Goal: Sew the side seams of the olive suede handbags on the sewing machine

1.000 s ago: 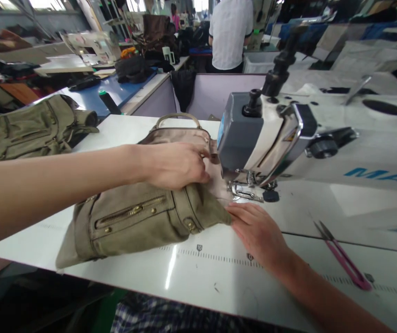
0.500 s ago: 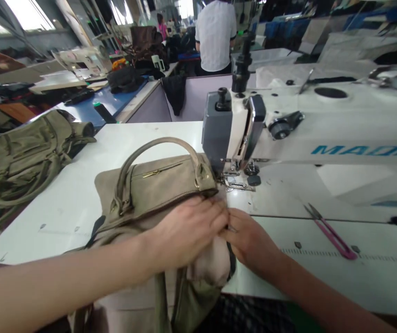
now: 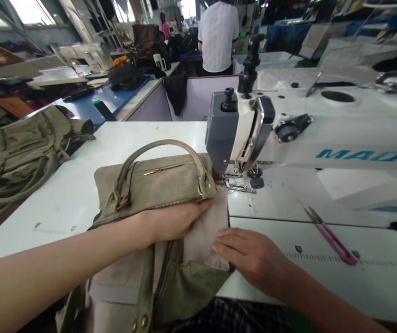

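Note:
An olive-green handbag with rounded handles, a brass zip and a beige panel lies opened out on the sewing table. Its upper edge reaches the presser foot of the sewing machine. My left hand lies flat on the beige panel, fingers stretched out, their tips partly hidden beneath the zip edge. At the panel's right edge, my right hand has its fingers pressed together on the fabric; its thumb is mostly hidden. Pink-handled thread snips lie to the right of that hand.
The white sewing machine fills the right side above the table. Another olive bag rests at the left. Farther back are a second sewing machine, a dark thread cone and a person in a white top.
My hands have moved apart: the right has come down along the panel's edge, while the left has slid under the zip edge. The beige panel lies flatter and more exposed.

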Demonstrator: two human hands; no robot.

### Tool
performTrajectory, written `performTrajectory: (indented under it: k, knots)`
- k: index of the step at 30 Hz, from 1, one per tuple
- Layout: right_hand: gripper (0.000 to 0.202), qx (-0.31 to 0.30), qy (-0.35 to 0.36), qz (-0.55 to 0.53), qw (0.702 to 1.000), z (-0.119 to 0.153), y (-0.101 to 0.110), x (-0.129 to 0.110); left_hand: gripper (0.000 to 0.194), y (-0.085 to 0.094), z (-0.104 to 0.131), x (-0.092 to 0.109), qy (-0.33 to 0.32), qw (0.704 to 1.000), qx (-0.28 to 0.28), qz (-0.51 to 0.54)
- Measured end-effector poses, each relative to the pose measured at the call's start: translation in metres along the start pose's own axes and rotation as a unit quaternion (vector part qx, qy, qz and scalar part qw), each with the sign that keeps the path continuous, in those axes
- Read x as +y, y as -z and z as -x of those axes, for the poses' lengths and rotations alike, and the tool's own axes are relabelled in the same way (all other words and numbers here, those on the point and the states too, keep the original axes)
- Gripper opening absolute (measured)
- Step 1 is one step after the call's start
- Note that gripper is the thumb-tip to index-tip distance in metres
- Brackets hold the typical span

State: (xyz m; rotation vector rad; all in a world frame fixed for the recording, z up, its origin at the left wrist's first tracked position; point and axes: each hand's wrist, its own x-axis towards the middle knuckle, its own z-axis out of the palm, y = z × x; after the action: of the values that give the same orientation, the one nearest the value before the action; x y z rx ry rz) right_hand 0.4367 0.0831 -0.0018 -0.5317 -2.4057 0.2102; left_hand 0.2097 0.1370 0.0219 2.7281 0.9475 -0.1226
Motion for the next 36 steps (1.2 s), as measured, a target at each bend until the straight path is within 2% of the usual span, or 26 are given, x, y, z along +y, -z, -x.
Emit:
performTrajectory:
  k: [3,7,10,13,15,16,17,18,19,21,23,25,28,30,32,34,36]
  knots:
    - [0.029,-0.016,-0.015,-0.013,1.0,0.003,-0.001,0.01,0.08,-0.006,-0.002,-0.009,0.0,0.998,-0.044,0.035]
    - [0.031,-0.029,-0.023,-0.019,0.999,0.004,-0.006,0.025,0.082,-0.006,-0.011,-0.029,-0.012,0.996,-0.049,0.07]
    - [0.028,-0.031,-0.035,-0.026,0.999,0.001,-0.01,0.035,0.081,0.001,-0.023,-0.045,0.003,0.995,-0.067,0.075]
    - [0.028,-0.031,-0.068,-0.024,0.997,0.0,-0.011,0.041,0.076,0.019,-0.036,-0.053,0.018,0.994,-0.074,0.081]
    - [0.032,-0.039,-0.085,-0.035,0.995,0.002,-0.01,0.038,0.056,0.035,-0.036,-0.044,0.024,0.994,-0.065,0.084]
    - [0.036,-0.046,-0.093,-0.05,0.993,0.004,-0.009,0.034,0.04,0.042,-0.032,-0.034,0.031,0.994,-0.062,0.08]
    - [0.04,-0.056,-0.103,-0.071,0.991,0.007,-0.008,0.028,0.033,0.047,-0.024,-0.019,0.037,0.995,-0.055,0.071]
    - [0.045,-0.064,-0.114,-0.096,0.987,0.009,-0.006,0.021,0.043,0.05,-0.014,-0.001,0.047,0.996,-0.049,0.055]
    - [0.049,-0.068,-0.125,-0.125,0.982,0.01,-0.004,0.012,0.05,0.049,-0.001,0.018,0.03,0.998,-0.038,0.039]
    - [0.051,-0.065,-0.139,-0.181,0.971,0.01,0.001,-0.006,0.047,0.038,0.027,0.056,-0.038,0.999,0.017,0.021]
    - [0.043,-0.07,-0.146,-0.211,0.964,0.006,0.006,-0.021,0.049,0.016,0.052,0.084,-0.046,0.995,0.088,-0.024]
    - [0.029,-0.094,-0.156,-0.199,0.963,0.001,0.01,-0.032,0.052,-0.008,0.069,0.099,-0.017,0.987,0.149,-0.055]
    - [0.021,-0.101,-0.149,-0.14,0.974,0.0,0.011,-0.04,0.065,-0.033,0.08,0.106,0.053,0.979,0.189,-0.052]
    - [0.025,-0.07,-0.13,-0.114,0.982,0.003,0.009,-0.043,0.07,-0.036,0.083,0.106,0.082,0.978,0.19,-0.036]
    - [0.025,-0.026,-0.128,-0.108,0.986,0.009,0.004,-0.046,0.059,-0.032,0.084,0.102,0.09,0.976,0.194,-0.028]
    - [0.021,0.018,-0.141,-0.112,0.984,0.014,-0.003,-0.048,0.042,-0.024,0.083,0.094,0.057,0.978,0.196,-0.043]
    - [0.019,0.039,-0.144,-0.114,0.982,0.017,-0.01,-0.049,0.03,-0.016,0.081,0.083,-0.012,0.982,0.174,-0.071]
